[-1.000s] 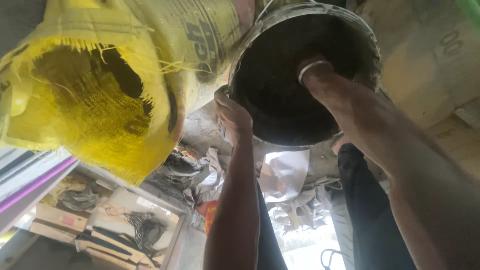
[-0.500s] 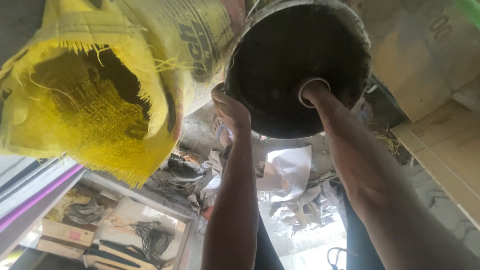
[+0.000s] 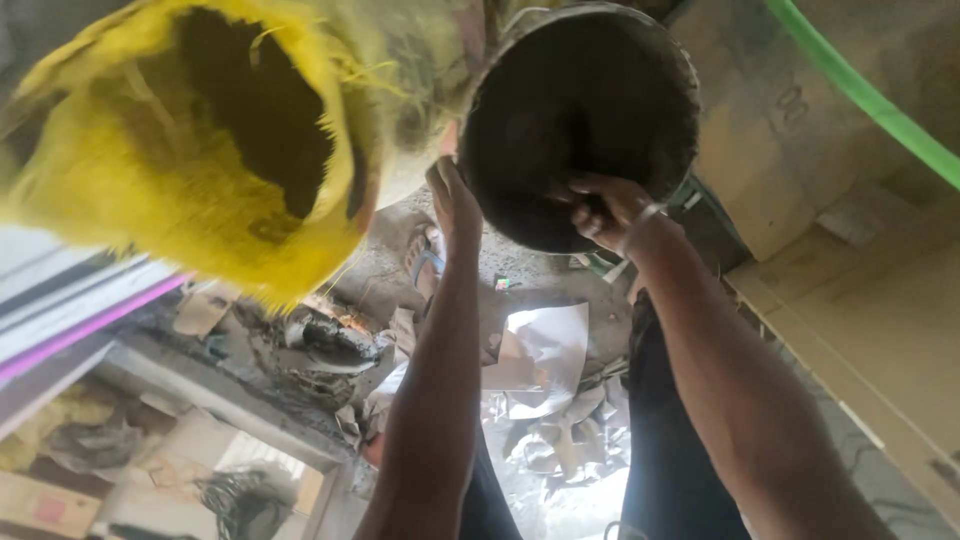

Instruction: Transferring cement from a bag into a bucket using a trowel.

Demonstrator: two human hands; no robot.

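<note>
Now your left hand (image 3: 455,205) presses flat against the outer left rim of the dark round bucket (image 3: 580,120), fingers stretched up along the wall rather than curled round anything. Your right hand (image 3: 610,210) sits at the lower lip of that bucket, fingers bent over the edge and gripping it, a thin band showing at the wrist. The bucket is raised ahead of you, its dark mouth tipped toward you, just right of the yellow woven sack (image 3: 200,140).

Compared with half a second ago, your right hand has pulled back: then the arm reached deep into the bucket, and now only the fingers hook the rim. The bucket looks smaller and sits higher in view. The sack has turned so that its frayed open mouth faces you more squarely, and it appears blurred. Your left hand keeps roughly the same place on the bucket's side.

Below, between your forearms, crumpled white paper (image 3: 545,350) lies on the floor among scraps. A green band (image 3: 860,95) crosses the upper right corner, over stacked cardboard boxes (image 3: 850,280). A pink strip (image 3: 90,325) runs along the left edge.
</note>
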